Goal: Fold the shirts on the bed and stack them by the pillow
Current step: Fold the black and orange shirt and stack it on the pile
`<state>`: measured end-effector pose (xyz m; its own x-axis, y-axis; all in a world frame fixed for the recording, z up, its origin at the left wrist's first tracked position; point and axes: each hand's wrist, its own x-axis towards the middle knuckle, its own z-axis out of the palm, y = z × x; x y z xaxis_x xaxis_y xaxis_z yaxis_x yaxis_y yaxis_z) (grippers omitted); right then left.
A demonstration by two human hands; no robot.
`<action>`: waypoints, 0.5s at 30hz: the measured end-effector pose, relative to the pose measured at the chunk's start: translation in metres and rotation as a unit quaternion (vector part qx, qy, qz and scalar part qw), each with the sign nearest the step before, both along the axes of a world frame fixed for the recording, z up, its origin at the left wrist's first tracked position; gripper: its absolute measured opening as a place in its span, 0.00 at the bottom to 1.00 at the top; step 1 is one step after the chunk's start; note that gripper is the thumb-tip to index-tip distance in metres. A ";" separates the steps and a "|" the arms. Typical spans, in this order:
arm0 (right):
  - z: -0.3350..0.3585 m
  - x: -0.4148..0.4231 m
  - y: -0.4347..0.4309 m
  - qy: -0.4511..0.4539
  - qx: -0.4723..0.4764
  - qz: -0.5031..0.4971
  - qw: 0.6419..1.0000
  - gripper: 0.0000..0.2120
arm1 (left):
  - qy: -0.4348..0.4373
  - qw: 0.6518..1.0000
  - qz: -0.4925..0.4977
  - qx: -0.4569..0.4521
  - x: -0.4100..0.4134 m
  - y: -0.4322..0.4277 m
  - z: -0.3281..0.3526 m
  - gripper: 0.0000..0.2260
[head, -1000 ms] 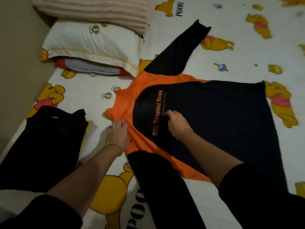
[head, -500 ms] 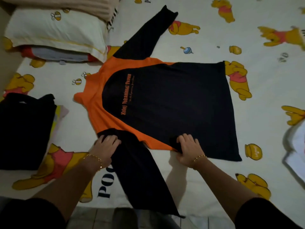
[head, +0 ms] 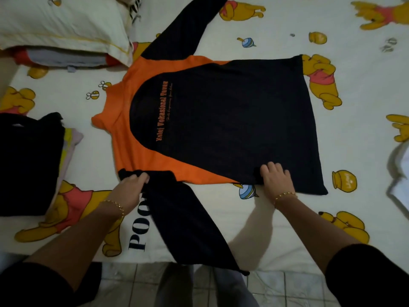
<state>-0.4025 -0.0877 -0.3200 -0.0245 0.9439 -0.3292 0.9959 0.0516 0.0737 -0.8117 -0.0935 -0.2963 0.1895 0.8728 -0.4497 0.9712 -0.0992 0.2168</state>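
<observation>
Black long-sleeved shirt with orange shoulders [head: 221, 129] spread flat on the cartoon-print bed sheet [head: 365, 74], collar end just beside the white pillow [head: 62, 25]. Left hand [head: 132, 189]: grip clamped on the sleeve farther from the pillow. Right hand [head: 276, 180]: fingers on the shirt's side edge (grip cannot be told).

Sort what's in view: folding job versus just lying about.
Job: orange-and-black shirt; left hand gripping its near sleeve; right hand pinching its near edge; folded dark stack; pillow.
Lying about: red and grey fabric under the pillow; white cloth at the right edge, possibly another shirt; floor tiles.
</observation>
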 end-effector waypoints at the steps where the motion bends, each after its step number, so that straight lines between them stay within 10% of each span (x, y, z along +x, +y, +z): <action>1: 0.000 0.002 -0.002 -0.004 -0.001 -0.002 1.000 0.13 | -0.005 1.000 -0.005 0.006 -0.005 -0.003 -0.001 0.16; 7: -0.002 0.001 -0.012 -0.039 -0.004 -0.035 0.999 0.17 | 0.064 0.977 -0.205 0.001 -0.021 -0.001 -0.010 0.24; 15: 0.008 0.009 -0.004 -0.025 -0.025 -0.056 0.998 0.15 | 0.097 0.988 -0.103 0.056 0.005 0.014 -0.006 0.23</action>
